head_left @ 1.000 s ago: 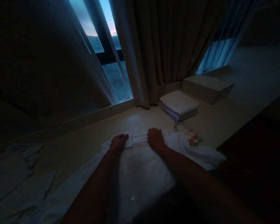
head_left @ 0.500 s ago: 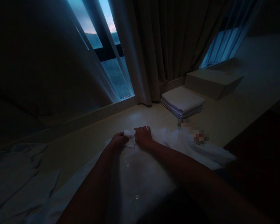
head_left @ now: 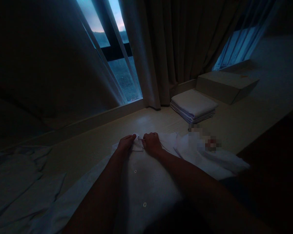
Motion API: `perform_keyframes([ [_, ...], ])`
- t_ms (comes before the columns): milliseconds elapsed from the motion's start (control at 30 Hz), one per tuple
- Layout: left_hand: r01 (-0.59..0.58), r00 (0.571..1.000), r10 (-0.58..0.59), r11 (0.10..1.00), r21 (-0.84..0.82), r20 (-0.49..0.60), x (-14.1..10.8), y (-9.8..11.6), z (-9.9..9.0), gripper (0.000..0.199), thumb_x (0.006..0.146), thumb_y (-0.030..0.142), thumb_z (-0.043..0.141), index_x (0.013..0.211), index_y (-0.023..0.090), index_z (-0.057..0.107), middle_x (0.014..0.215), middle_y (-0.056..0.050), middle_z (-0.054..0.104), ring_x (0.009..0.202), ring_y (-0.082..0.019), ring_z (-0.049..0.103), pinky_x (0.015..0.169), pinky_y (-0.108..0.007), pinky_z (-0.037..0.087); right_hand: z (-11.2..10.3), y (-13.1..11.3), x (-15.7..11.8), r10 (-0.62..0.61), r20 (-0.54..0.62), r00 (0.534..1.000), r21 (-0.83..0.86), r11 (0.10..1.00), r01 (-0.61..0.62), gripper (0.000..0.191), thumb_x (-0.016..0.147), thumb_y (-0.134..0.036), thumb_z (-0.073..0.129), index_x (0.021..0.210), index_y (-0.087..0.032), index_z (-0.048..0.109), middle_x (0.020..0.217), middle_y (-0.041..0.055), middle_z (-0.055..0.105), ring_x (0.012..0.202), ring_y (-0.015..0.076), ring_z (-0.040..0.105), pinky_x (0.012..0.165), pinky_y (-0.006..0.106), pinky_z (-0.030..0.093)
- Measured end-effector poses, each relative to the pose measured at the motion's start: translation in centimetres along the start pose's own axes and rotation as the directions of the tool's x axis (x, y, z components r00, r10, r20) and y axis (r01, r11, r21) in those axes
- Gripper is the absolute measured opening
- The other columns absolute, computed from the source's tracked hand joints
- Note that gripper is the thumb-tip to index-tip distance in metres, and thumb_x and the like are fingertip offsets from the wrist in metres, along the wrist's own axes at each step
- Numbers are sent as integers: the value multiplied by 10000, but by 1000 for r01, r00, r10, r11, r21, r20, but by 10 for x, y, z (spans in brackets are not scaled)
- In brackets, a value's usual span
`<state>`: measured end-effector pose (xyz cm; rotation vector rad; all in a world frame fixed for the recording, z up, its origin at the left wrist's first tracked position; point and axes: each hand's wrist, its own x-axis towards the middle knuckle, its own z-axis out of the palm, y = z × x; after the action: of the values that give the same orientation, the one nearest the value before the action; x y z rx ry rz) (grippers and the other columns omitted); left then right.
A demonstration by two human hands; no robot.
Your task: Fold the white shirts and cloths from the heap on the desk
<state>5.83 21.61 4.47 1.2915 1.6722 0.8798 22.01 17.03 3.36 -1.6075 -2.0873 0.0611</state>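
A white garment that looks like a shirt [head_left: 153, 182] lies spread in front of me, with two small round buttons showing down its front. Its collar end is bunched between my hands. My left hand [head_left: 126, 143] pinches the fabric, thumb on top, at the left side of the collar [head_left: 137, 147]. Close beside it, my right hand [head_left: 151, 143] has its fingers curled over the fabric on the other side. A narrow strip of cloth shows between the two hands. The shirt's lower part fades into shadow near my body.
A stack of folded white cloth [head_left: 194, 104] sits beyond my right hand, with a pale box [head_left: 228, 86] behind it. White garments [head_left: 17, 191] lie at the left. Curtains [head_left: 158, 55] and a window [head_left: 125, 78] line the back. The surface's edge [head_left: 266, 131] runs along the right.
My left hand has shifted its grip, its thumb now over the collar where a rolled bit of fabric stood up before. The right hand stays on the collar. The view has shifted slightly.
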Motion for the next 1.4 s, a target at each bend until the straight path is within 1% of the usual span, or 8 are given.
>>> perform_keyframes([
  [300,-103,985,120,986,134,-121,-16,0,-23,443,682,509,640,955,166,701,968,-87,714,904,-207,642,839,-329,480,2,-1,0,96,-54,994,-51,994,-98,172,853,-178,518,1021,-163,553,1014,109,584,967,247,474,845,382,339],
  [433,-127,900,234,948,292,-368,-51,-25,-58,475,754,487,554,1125,195,610,1211,-105,601,1119,-244,537,990,-399,390,-6,-4,-4,-56,-70,996,-14,998,55,259,850,-155,513,1099,-206,565,1102,94,565,1053,243,437,912,399,310],
  [567,-134,861,362,840,525,-359,-80,-53,-77,490,752,503,544,1133,196,557,1099,-96,608,1013,-220,573,890,-353,447,-12,-9,-8,-207,-33,978,0,978,207,169,889,-238,494,1008,-193,605,1037,93,587,1046,247,435,918,407,300],
  [667,23,926,181,847,531,-330,-80,-56,-83,643,721,563,562,1231,183,468,997,-89,645,893,-220,621,772,-337,476,-12,-11,-9,-223,-19,975,-11,975,223,200,883,-303,509,1007,-181,608,995,100,595,1013,254,451,881,403,315],
  [767,183,930,23,835,519,-366,-68,-44,-93,745,655,651,588,1181,132,496,988,-170,666,907,-308,639,731,-398,472,-10,-12,-9,-229,7,973,-30,973,229,203,874,-308,515,1001,-181,609,977,100,609,1001,256,471,872,402,314],
  [1000,342,936,-335,939,48,-109,-62,-39,-101,390,525,453,772,706,159,590,612,-98,647,659,-291,663,573,-366,485,-8,-14,-9,-220,76,972,-58,973,225,203,890,-310,483,984,-171,599,956,109,635,940,248,524,861,397,319],
  [1133,286,941,-311,942,-178,-132,-66,-50,-85,302,570,234,738,804,159,561,633,-23,610,582,-172,626,552,-291,490,-8,-13,-8,-222,73,972,-55,973,226,201,894,-313,477,980,-174,594,943,101,637,920,243,538,852,391,335],
  [1400,90,962,-194,890,-448,-192,-58,-52,-69,592,535,15,648,1071,237,530,646,77,542,553,-69,564,543,-171,471,-10,-13,-8,-225,101,969,-30,973,229,244,880,-296,498,1081,-178,574,984,100,631,948,239,538,867,381,357],
])
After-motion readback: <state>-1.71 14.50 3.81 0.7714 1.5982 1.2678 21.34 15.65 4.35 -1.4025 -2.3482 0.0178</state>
